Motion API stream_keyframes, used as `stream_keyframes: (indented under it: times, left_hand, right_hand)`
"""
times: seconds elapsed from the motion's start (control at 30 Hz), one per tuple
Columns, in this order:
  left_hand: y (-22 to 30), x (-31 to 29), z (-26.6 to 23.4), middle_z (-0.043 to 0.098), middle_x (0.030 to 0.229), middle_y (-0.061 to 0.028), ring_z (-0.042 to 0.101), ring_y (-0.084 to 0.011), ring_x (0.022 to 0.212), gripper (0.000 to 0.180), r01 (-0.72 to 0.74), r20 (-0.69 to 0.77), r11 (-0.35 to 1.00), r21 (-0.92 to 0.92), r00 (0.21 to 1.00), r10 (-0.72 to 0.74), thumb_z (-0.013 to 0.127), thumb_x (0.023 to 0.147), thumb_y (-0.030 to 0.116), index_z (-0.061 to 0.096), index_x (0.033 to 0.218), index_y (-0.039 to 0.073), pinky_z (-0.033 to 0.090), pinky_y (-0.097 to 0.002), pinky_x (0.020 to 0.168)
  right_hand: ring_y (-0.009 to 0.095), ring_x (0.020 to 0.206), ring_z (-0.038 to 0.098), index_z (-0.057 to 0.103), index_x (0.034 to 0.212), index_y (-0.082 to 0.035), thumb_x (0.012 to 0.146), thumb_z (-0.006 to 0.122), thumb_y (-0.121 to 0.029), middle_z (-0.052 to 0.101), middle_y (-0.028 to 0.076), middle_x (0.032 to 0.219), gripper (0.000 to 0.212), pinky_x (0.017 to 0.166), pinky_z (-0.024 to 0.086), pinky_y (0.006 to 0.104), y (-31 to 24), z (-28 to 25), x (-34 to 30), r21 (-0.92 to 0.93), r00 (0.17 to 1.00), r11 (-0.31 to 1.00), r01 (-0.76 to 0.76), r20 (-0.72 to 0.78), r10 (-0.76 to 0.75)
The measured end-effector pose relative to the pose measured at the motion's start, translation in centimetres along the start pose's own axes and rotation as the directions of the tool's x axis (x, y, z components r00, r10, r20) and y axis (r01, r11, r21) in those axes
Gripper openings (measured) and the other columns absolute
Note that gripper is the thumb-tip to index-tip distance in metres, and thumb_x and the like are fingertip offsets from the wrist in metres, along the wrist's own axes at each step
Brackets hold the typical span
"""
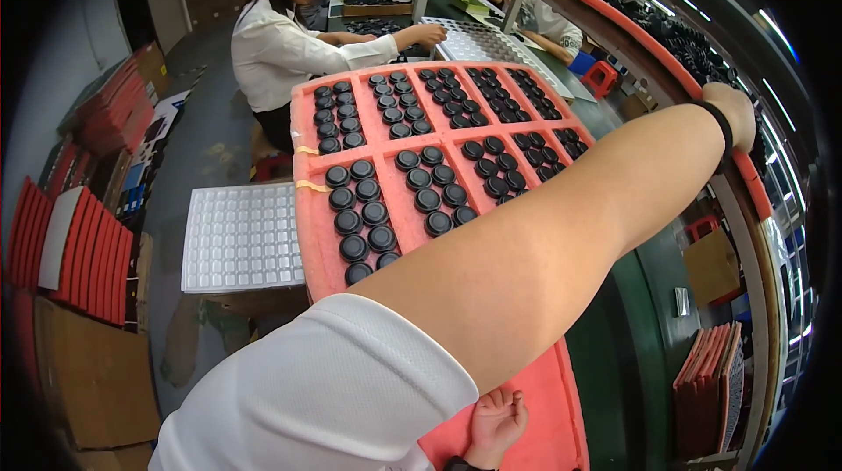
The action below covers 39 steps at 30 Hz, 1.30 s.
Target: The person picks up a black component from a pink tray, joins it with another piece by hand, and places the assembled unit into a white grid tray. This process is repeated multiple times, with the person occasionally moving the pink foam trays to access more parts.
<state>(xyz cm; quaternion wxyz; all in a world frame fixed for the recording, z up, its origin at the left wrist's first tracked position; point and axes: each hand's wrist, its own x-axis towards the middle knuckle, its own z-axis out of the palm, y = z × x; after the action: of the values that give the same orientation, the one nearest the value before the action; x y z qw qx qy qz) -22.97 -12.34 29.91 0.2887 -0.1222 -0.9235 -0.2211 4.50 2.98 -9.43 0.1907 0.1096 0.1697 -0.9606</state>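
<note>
My left arm, in a white sleeve (324, 392), stretches across the view to the upper right. My left hand (735, 111), with a black band on its wrist, reaches over the red-padded edge of a raised shelf (631, 25), beside a heap of black parts (671, 41). Its fingers are hidden. Low in the view, my right hand (498, 423) lies palm up over pink foam, fingers loosely curled and apart, holding nothing. Beneath my left arm is a pink foam tray (307, 225) whose compartments hold several round black caps (353, 247); the arm covers part of it.
A white plastic tray with small cells (241, 239) sits left of the foam tray. Ahead, a co-worker in a white shirt (298, 59) reaches toward another pale celled tray (491, 41). Red foam sheets (96, 252) and cardboard boxes (92, 374) are stacked at left; more sheets (706, 374) stand at right.
</note>
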Motion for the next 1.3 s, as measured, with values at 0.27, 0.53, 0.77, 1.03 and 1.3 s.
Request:
stream_keyframes:
  times: [0.27, 0.53, 0.77, 1.03, 1.3]
  left_hand:
    - [-3.1, 1.8, 0.7, 0.062, 0.109, -0.0181, 0.060, -0.0296, 0.102, 0.031, 0.001, -0.164, 0.992, -0.128, 0.986, -0.022, 0.052, 0.079, 0.022, 0.066, 0.102, 0.007, 0.047, -0.0378, 0.088]
    - [-5.9, 6.6, 0.8, 0.065, 0.076, -0.0150, 0.063, -0.0203, 0.060, 0.026, 0.073, -0.023, 0.756, -0.651, 0.993, -0.116, 0.048, 0.089, 0.022, 0.059, 0.089, -0.001, 0.051, -0.0313, 0.050]
    - [-2.8, 3.8, 0.8, 0.062, 0.075, -0.0121, 0.054, -0.0160, 0.051, 0.030, 0.067, 0.028, 0.097, -0.993, 0.933, -0.358, 0.044, 0.092, 0.029, 0.054, 0.093, 0.000, 0.045, -0.0289, 0.045]
    - [-2.3, 3.7, -1.2, 0.043, 0.058, -0.0031, 0.037, -0.0122, 0.041, 0.034, -0.211, -0.103, -0.466, -0.860, 0.964, -0.246, 0.046, 0.092, 0.038, 0.045, 0.076, 0.008, 0.033, -0.0252, 0.037]
    - [9.9, -14.7, 2.8, 0.045, 0.058, 0.0022, 0.034, -0.0064, 0.042, 0.034, 0.341, 0.151, -0.868, -0.362, 0.940, 0.306, 0.047, 0.092, 0.045, 0.046, 0.084, 0.012, 0.030, -0.0218, 0.039]
  right_hand:
    - [0.015, 0.064, 0.041, 0.057, 0.084, -0.007, 0.085, 0.051, -0.016, 0.047, 0.003, 0.071, 0.011, 0.061, 0.036, 0.0274, 0.0, -3.6, 0.6, 0.009, 0.999, 1.000, 0.004, 0.035, -0.004]
    - [0.017, 0.066, 0.044, 0.057, 0.081, -0.008, 0.081, 0.055, -0.016, 0.049, 0.004, 0.070, 0.008, 0.062, 0.036, 0.0300, 0.0, -3.4, 0.2, 0.017, 0.999, 0.999, -0.045, -0.001, 0.045]
    - [0.017, 0.065, 0.044, 0.057, 0.082, -0.008, 0.080, 0.055, -0.015, 0.048, 0.004, 0.070, 0.008, 0.063, 0.036, 0.0304, -0.8, -3.3, 0.4, 0.033, 0.999, 0.999, -0.028, -0.042, 0.030]
    - [0.017, 0.064, 0.043, 0.056, 0.081, -0.008, 0.080, 0.054, -0.015, 0.048, 0.004, 0.069, 0.008, 0.062, 0.036, 0.0300, -0.7, -2.8, 0.6, 0.025, 0.999, 0.999, -0.030, -0.041, 0.031]
    - [0.016, 0.066, 0.044, 0.055, 0.083, -0.008, 0.081, 0.054, -0.016, 0.048, 0.003, 0.072, 0.008, 0.063, 0.036, 0.0299, -1.0, -4.0, 0.8, 0.004, 1.000, 1.000, -0.014, 0.008, 0.014]
